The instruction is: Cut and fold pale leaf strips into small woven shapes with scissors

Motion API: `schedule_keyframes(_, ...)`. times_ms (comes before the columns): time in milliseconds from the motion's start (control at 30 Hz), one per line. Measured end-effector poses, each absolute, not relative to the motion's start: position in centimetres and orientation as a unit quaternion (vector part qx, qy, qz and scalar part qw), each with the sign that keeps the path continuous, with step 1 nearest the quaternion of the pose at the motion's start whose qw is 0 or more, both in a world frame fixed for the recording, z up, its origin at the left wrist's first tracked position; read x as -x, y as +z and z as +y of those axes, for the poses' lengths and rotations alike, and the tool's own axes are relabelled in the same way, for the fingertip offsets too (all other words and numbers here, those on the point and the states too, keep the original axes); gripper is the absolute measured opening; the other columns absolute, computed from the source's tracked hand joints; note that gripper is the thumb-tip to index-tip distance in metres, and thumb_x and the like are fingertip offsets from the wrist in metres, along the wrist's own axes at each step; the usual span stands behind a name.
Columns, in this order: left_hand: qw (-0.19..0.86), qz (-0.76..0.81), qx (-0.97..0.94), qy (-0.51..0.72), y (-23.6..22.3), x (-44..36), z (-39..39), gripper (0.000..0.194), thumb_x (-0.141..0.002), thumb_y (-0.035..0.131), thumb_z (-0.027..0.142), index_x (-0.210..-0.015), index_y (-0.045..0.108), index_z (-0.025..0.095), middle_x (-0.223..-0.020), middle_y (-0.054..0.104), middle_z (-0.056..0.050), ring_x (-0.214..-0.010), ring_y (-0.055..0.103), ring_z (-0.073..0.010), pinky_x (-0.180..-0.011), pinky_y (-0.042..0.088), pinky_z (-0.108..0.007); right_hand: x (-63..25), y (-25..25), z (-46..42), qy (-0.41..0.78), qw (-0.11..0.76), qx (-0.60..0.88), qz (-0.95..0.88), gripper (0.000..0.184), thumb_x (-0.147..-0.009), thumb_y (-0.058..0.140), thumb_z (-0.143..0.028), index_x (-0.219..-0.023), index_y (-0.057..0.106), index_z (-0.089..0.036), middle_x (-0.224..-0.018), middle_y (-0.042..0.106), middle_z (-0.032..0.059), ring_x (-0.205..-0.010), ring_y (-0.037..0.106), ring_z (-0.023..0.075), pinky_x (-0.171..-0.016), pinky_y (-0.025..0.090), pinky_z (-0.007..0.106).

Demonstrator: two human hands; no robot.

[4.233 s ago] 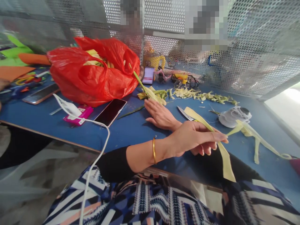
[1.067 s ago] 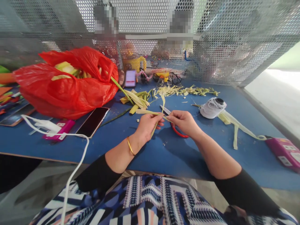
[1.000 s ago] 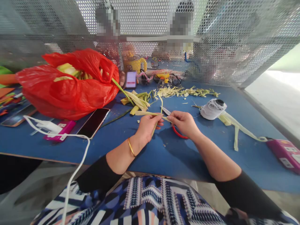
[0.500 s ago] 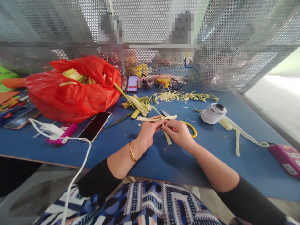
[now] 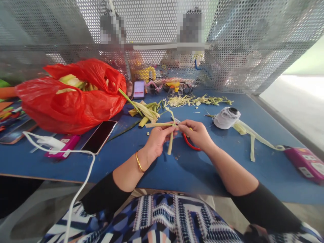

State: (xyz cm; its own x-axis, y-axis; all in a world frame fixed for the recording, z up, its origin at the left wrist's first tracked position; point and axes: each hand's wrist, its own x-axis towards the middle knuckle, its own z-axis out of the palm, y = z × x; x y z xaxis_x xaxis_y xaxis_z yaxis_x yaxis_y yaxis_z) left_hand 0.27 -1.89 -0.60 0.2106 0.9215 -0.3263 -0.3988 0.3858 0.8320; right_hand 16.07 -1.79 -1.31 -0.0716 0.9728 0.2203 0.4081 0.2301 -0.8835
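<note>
My left hand (image 5: 157, 138), a gold bangle at its wrist, is closed on pale green leaf strips (image 5: 170, 144) that cross at the fingertips. One strip sticks out to the left, one hangs down and another points away from me. My right hand (image 5: 197, 135) pinches at the crossing from the right; its fingers partly hide what they grip. Beneath and behind my right hand lie scissors (image 5: 190, 144) with a red and yellow handle, their blade pointing away. More leaf pieces (image 5: 149, 111) lie just beyond my hands.
A red plastic bag (image 5: 73, 109) of leaves stands at left, near a phone (image 5: 100, 137) and a white cable (image 5: 89, 168). At right are a white thread spool (image 5: 224, 119), a long leaf strip (image 5: 263, 140) and a purple box (image 5: 303, 163). Leaf scraps (image 5: 182, 101) lie before a mesh partition (image 5: 157, 27).
The strip end that stuck out to the right no longer shows there. The hanging strip has swung left. My right hand has moved slightly, exposing more of the red scissor handle.
</note>
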Motion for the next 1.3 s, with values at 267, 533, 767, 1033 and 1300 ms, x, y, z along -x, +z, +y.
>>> schedule_keyframes(267, 0.669, 0.466, -0.333, 0.473, -1.2, -0.6, -1.8, 0.008, -0.068, 0.077, 0.018, -0.072, 0.071, 0.013, -0.054, 0.060, 0.002, -0.047, 0.052, -0.0067, -0.051, 0.043, -0.020, -15.8, -1.2, -2.2, 0.393, 0.412, 0.494, -0.657, 0.029, -0.074, 0.065, -0.044, -0.062, 0.062, -0.019, -0.055, 0.056, -0.0024, -0.056, 0.047, 0.0119, -0.059, 0.036, 0.027)
schedule_keyframes(533, 0.693, 0.454, -0.345, 0.442, -0.8, -0.2, -2.0, 0.014, -0.070, 0.078, 0.023, -0.078, 0.073, 0.013, -0.063, 0.068, -0.002, -0.054, 0.059, -0.0090, -0.058, 0.048, -0.022, -16.2, -0.8, -1.9, 0.306, 0.449, 0.556, -0.628, 0.027, -0.077, 0.062, -0.042, -0.064, 0.066, -0.019, -0.061, 0.060, -0.0009, -0.064, 0.050, 0.0139, -0.062, 0.036, 0.027)
schedule_keyframes(767, 0.703, 0.453, -0.401, 0.375, -1.3, -0.6, -2.3, 0.011, -0.069, 0.076, 0.023, -0.069, 0.071, 0.013, -0.053, 0.060, 0.001, -0.047, 0.052, -0.0075, -0.050, 0.040, -0.020, -15.7, -1.3, -2.0, 0.464, 0.475, 0.523, -0.534, 0.036, -0.065, 0.074, -0.053, -0.062, 0.062, -0.019, -0.059, 0.059, -0.0012, -0.058, 0.048, 0.0122, -0.058, 0.039, 0.028)
schedule_keyframes(1033, 0.666, 0.462, -0.494, 0.315, -1.4, -0.9, -2.6, 0.021, -0.063, 0.080, 0.029, -0.060, 0.067, 0.013, -0.050, 0.058, 0.002, -0.044, 0.048, -0.0066, -0.049, 0.040, -0.021, -15.8, -1.2, -2.4, 0.074, 0.485, 0.555, -0.672, 0.012, -0.078, 0.069, -0.032, -0.084, 0.071, -0.022, -0.095, 0.072, 0.0064, -0.092, 0.064, 0.0225, -0.092, 0.043, 0.041)
schedule_keyframes(1300, 0.638, 0.458, -0.557, 0.272, -1.4, -1.1, -3.1, 0.029, -0.071, 0.074, 0.028, -0.048, 0.062, 0.016, -0.046, 0.059, 0.000, -0.044, 0.051, -0.0091, -0.050, 0.042, -0.022, -14.7, -2.4, -2.7, 0.221, 0.455, 0.519, -0.689, 0.014, -0.079, 0.066, -0.019, -0.065, 0.065, -0.019, -0.069, 0.067, -0.0013, -0.065, 0.060, 0.0129, -0.064, 0.044, 0.026)
